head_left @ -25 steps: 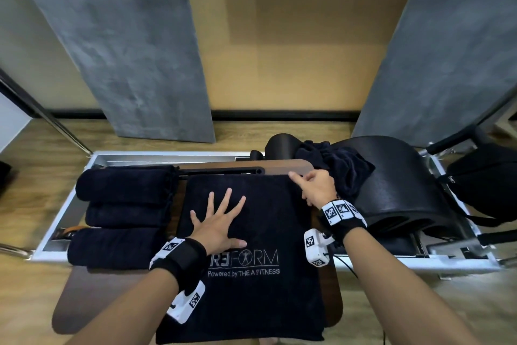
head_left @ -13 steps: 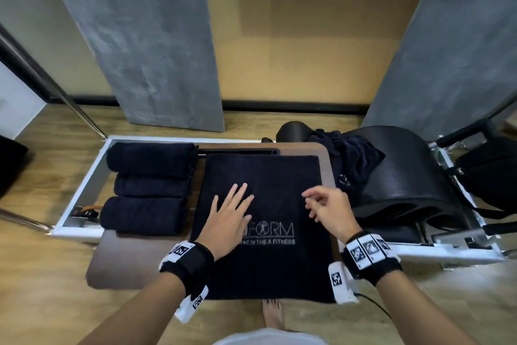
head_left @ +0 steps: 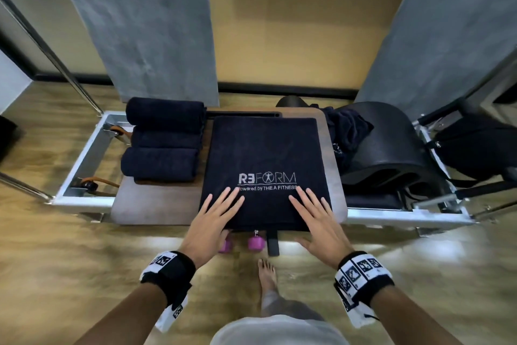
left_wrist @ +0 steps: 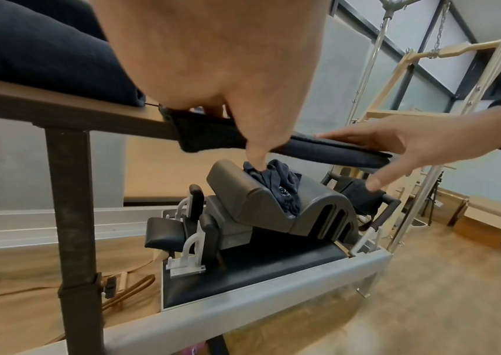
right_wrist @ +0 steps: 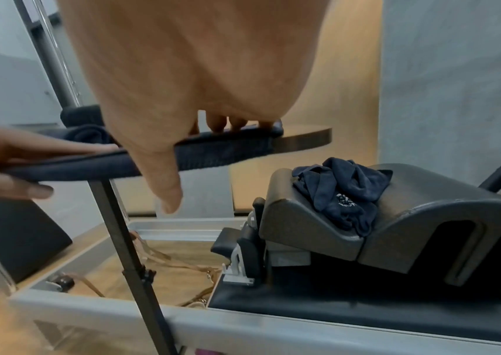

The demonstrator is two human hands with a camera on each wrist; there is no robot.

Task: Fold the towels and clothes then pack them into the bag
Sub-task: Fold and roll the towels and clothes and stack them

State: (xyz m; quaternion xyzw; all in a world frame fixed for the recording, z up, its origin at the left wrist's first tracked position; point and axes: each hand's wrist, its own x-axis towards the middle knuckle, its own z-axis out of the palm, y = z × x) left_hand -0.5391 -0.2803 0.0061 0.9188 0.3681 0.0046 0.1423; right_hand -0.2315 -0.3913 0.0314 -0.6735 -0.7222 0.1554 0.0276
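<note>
towel (head_left: 263, 160): flat on small table (head_left: 156, 205), near edge overhanging | left hand (head_left: 212, 221) and right hand (head_left: 321, 221): fingers straight on top, thumbs below the edge, nothing clenched | handling: soft, limp, light; judged best taken at near corners

A second ago my left hand (head_left: 212, 221) lay flat in the middle of the dark navy folded towel with the white REFORM lettering (head_left: 263, 165); now it rests at the towel's near edge, fingers straight, thumb hanging below that edge. My right hand (head_left: 319, 221) has left the far right corner, where it was pinching the cloth, and lies flat at the near edge too, beside the left. The towel's near end no longer hangs over the brown wooden counter (head_left: 156, 205).
</note>
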